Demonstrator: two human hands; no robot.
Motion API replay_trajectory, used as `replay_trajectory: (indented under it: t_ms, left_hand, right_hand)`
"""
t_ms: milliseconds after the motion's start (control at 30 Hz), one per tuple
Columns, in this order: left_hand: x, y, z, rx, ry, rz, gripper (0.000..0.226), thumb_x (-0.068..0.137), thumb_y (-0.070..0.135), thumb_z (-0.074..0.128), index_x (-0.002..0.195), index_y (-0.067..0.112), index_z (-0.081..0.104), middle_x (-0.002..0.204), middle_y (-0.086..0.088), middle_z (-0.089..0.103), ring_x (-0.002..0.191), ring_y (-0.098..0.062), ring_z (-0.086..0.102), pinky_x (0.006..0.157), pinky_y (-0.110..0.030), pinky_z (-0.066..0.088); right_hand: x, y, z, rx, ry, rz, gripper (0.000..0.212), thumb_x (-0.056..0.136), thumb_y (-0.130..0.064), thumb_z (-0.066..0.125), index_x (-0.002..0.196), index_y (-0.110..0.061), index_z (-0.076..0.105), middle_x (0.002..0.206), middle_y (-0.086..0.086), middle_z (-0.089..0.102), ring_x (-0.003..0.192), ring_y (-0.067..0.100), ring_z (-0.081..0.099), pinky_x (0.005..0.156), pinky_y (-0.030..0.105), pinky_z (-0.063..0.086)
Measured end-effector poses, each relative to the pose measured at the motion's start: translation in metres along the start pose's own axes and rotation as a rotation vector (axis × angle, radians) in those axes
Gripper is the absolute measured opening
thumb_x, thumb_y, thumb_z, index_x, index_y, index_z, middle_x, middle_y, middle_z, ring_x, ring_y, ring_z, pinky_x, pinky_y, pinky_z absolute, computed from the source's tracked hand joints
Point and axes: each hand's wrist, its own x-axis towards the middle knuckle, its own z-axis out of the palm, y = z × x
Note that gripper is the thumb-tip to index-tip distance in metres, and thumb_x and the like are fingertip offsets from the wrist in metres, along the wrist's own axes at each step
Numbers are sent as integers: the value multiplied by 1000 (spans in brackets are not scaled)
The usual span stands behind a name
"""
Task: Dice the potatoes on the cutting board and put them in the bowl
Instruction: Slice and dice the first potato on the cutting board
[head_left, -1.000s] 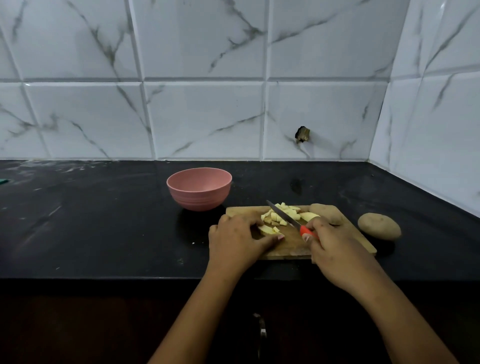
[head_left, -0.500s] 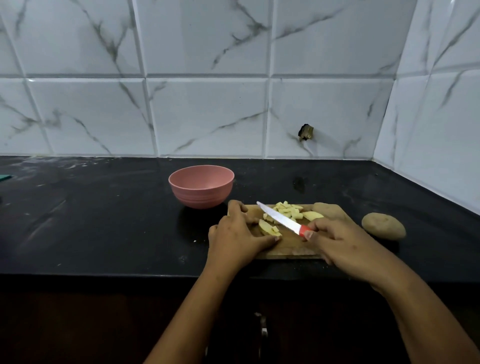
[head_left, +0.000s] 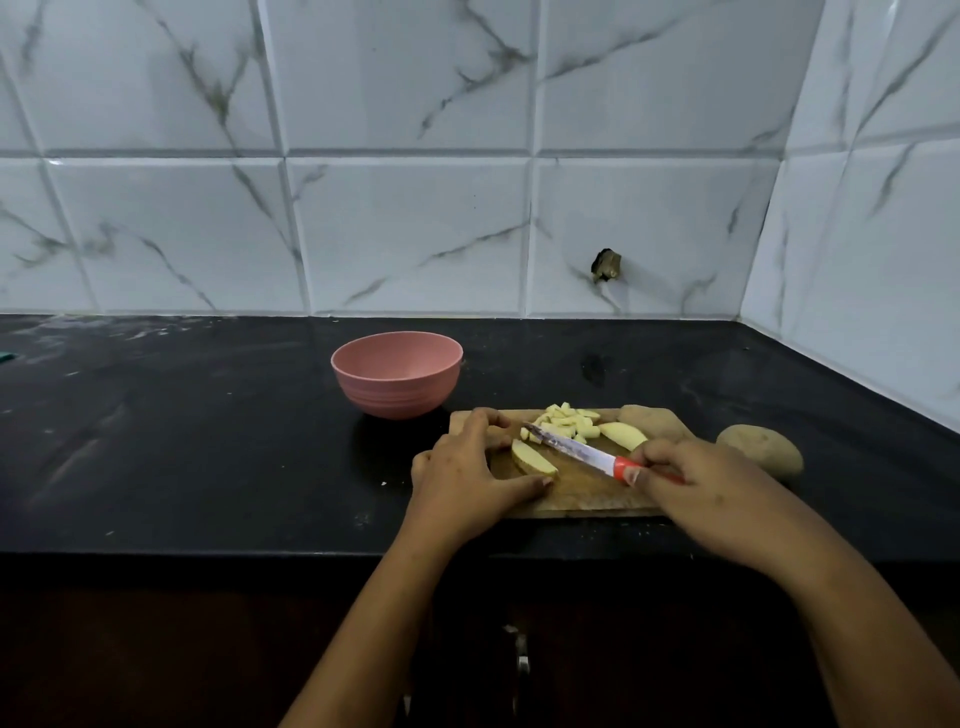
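Shifting knife (head_left: 571, 451) from diced pile (head_left: 566, 421) to potato wedge (head_left: 532, 460); right hand (head_left: 696, 478) grips handle, left hand (head_left: 467, 467) pinches wedge; dicing continues

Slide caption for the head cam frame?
Left hand holds a potato wedge on the cutting board; right hand angles a red-handled knife beside it, diced pieces behind, pink bowl nearby.
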Motion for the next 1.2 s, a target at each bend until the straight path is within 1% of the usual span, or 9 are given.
replay_trajectory:
  t_ms: [67,133,300,433,667,800,967,1100,1200]
  left_hand:
    - [-1,1,1,62,-2,15,50,76,62,64,119,44,46,123,20,56,120,-9,42,99,-36,28]
    - [-3,2,2,113,0,26,47,78,64,61,119,43,54,116,17,55,117,-10,42,98,-35,29]
    - [-5,3,2,92,46,13,40,78,60,64,113,39,61,103,16,54,110,-9,45,98,-36,38]
    - [-7,4,3,67,93,34,34,79,54,67,110,38,65,105,14,61,105,-10,47,95,-36,42]
    - [-6,6,1,115,84,30,38,83,49,65,117,30,66,115,9,60,113,-11,47,97,-35,41]
    - [-4,7,3,94,80,28,35,84,46,66,114,29,68,116,10,64,113,-11,51,97,-36,43]
    - [-6,7,3,77,100,16,36,84,44,67,116,27,67,114,6,63,115,-13,48,97,-34,42]
    - [-8,6,4,90,110,26,38,84,46,66,118,28,65,112,5,64,112,-14,47,92,-28,42]
    - [-7,6,5,99,121,27,36,86,42,63,120,28,64,108,4,64,109,-15,48,87,-26,41]
  right_hand:
    - [-1,-2,3,6,6,-4,17,99,-39,46,105,-35,62,75,-5,59,64,9,54,56,25,37]
    - [0,-4,9,-47,28,0,20,100,-37,43,111,-33,60,78,-6,58,67,8,54,56,23,38]
    - [-1,-21,29,-167,91,-32,24,102,-35,36,116,-27,54,90,-8,59,82,9,56,67,28,47]
    - [-2,-35,39,-291,84,-12,28,101,-28,40,128,-28,51,105,-3,61,94,14,57,74,27,47]
    - [3,-36,45,-425,121,-110,50,99,-16,42,144,-34,29,93,-4,56,75,12,50,62,24,40]
    - [9,-47,52,-437,99,-95,54,97,-11,44,146,-28,28,113,-1,60,96,15,60,72,27,46]
    - [7,-50,51,-434,61,-75,52,97,-9,44,144,-27,29,115,1,59,99,17,59,71,28,45]
    - [-8,-49,50,-439,32,-51,55,98,-15,46,147,-28,25,124,3,56,108,20,58,85,33,50]
    - [-27,-47,51,-475,-1,-59,64,97,-11,46,150,-25,15,122,3,57,103,18,60,74,30,46]
